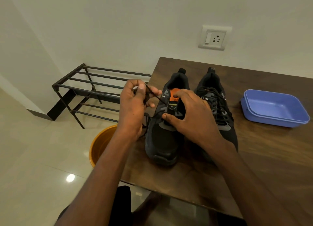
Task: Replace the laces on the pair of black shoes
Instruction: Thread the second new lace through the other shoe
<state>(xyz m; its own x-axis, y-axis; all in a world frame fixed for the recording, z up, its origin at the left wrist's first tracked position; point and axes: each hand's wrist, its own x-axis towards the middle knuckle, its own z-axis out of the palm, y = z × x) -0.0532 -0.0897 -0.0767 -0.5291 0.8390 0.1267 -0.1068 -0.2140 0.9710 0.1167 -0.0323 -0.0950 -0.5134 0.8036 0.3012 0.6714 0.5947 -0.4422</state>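
**Mid-lacing, one grip unseen**

An orange bucket [101,144] sits partly hidden under the counter [271,158] edge. The left hand [135,103] pinches the black lace [157,97], taut from the half-laced shoe [162,141] on the counter. The right hand [191,117] arches over its opening; its far fingers are hidden, so its grip is unclear. The laced shoe [218,103] stands just beside.

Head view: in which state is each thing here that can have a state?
Black shoe with orange tongue label, upper eyelets unlaced, held.
Second black shoe, laced, untouched.
Thin black lace, taut, running from a side eyelet.
Left hand, pinches the lace.
Right hand, grips the upper of the shoe with the orange label.
Blue plastic tub, upright, lidless.
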